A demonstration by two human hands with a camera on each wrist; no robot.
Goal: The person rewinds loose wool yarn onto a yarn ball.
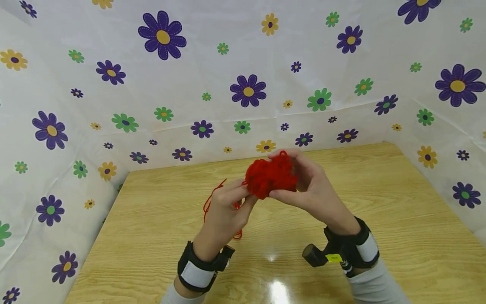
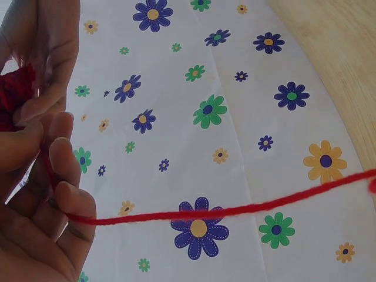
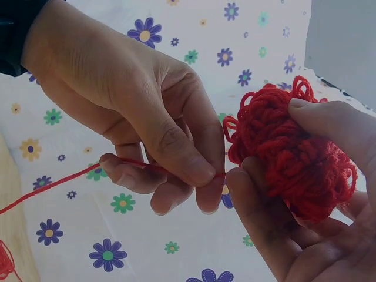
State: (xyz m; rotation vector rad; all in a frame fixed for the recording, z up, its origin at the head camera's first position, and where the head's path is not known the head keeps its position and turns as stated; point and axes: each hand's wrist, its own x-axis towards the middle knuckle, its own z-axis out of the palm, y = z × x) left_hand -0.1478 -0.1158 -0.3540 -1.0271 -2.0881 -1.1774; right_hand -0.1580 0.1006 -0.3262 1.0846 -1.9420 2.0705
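Observation:
A bunched red crocheted piece (image 1: 271, 175) with yarn loops standing out from its edges is held up over the table. My right hand (image 1: 313, 185) grips it, the thumb lying across the front in the right wrist view. Just left of it, my left hand (image 1: 228, 207) pinches a red yarn strand (image 3: 53, 184) between thumb and forefinger, close beside the piece. Across the left fingers the strand runs on, stretching off to the side in the left wrist view. Part of the piece is hidden behind the right-hand fingers.
Loose red yarn (image 3: 6, 261) lies on the wooden table (image 1: 171, 211), partly behind the left hand in the head view. White cloth (image 1: 212, 71) printed with flowers rises at the back and both sides. Each wrist wears a black strap (image 1: 351, 245) with a camera.

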